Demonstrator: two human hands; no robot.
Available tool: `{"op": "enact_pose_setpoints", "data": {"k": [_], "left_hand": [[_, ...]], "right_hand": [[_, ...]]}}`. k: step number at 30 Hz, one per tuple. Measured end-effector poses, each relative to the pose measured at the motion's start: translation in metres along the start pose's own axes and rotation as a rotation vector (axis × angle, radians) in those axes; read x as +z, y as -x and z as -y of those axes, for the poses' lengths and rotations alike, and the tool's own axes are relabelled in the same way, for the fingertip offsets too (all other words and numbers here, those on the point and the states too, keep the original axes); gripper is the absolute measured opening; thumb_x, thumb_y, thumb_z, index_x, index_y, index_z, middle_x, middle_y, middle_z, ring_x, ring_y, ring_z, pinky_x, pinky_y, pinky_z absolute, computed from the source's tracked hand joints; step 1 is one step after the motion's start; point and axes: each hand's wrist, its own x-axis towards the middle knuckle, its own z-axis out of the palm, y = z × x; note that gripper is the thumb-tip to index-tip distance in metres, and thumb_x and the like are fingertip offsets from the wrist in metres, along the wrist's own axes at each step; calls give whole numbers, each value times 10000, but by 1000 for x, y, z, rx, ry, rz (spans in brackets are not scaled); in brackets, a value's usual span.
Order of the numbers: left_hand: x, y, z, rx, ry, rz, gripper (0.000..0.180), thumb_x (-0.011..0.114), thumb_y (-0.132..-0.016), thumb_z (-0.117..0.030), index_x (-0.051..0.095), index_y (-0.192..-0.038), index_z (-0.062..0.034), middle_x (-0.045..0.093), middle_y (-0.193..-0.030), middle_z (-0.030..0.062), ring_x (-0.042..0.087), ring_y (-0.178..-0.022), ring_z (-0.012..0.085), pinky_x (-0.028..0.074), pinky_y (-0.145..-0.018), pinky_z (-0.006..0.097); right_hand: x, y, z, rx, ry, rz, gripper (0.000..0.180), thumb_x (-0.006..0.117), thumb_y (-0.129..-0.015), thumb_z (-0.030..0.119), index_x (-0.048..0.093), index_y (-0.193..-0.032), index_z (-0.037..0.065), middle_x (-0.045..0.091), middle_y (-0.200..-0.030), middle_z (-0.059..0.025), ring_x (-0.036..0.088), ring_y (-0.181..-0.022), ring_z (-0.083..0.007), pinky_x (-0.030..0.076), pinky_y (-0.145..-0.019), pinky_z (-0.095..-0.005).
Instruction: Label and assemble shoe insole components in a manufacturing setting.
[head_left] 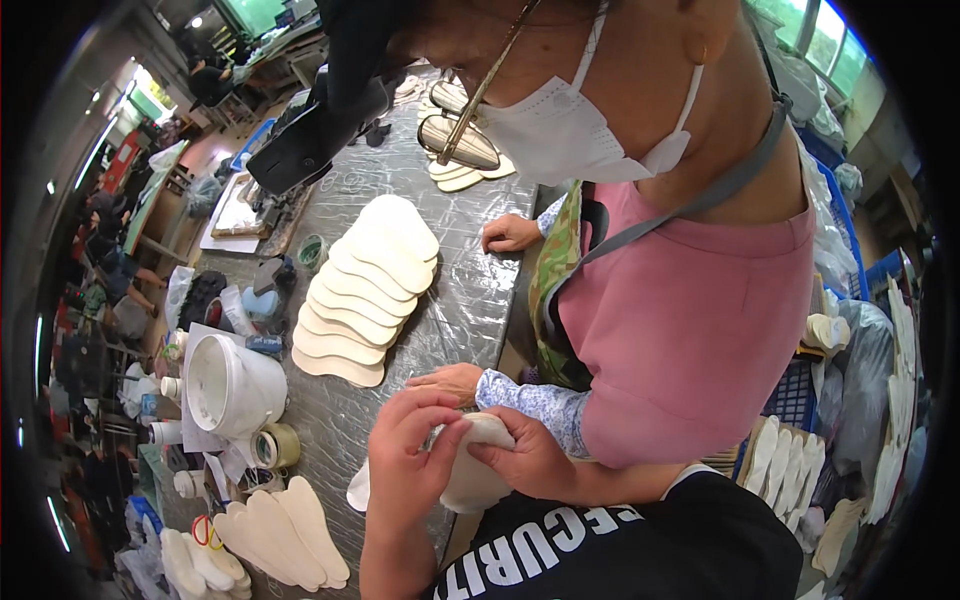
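My right hand [525,455] grips a pale insole [475,480], thumb across its upper end, close in front of my black shirt. Beside that end, my left hand [412,450] is closed with thumb and fingertips in a pinch; what they hold, if anything, is too small to make out. Another white piece [358,488] shows partly behind my left wrist. Beyond my hands, a fanned stack of cream insoles [365,290] lies on the plastic-covered table [460,280]. More insoles [290,530] lie fanned out at the near left.
A co-worker in a pink top [690,320] stands close on the right, one hand [450,382] flat near mine, another [510,234] at the table edge. On the left are a white bucket [235,382], a jar [275,446] and red-handled scissors [207,533]. Patterned pieces [455,140] lie farther back.
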Motion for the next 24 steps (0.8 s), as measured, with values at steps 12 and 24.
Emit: {"op": "enact_pose_setpoints", "data": {"k": [12, 24], "left_hand": [[-12, -39, -5, -29, 56, 255, 205, 744, -618, 18, 642, -792, -22, 625, -869, 77, 604, -850, 187, 468, -737, 278], [-7, -49, 0, 148, -91, 380, 151, 689, -655, -1, 586, -762, -28, 608, -778, 74, 575, -742, 245, 457, -662, 304]], "right_hand": [[-2, -8, 13, 99, 92, -119, 172, 600, -868, 153, 547, -1015, 80, 571, -888, 9, 515, -836, -46, 436, -732, -216], [-2, -8, -1, 60, 7, -98, 210, 599, -858, 103, 534, -1052, 56, 586, -932, -13, 536, -874, -72, 455, -762, -244]]}}
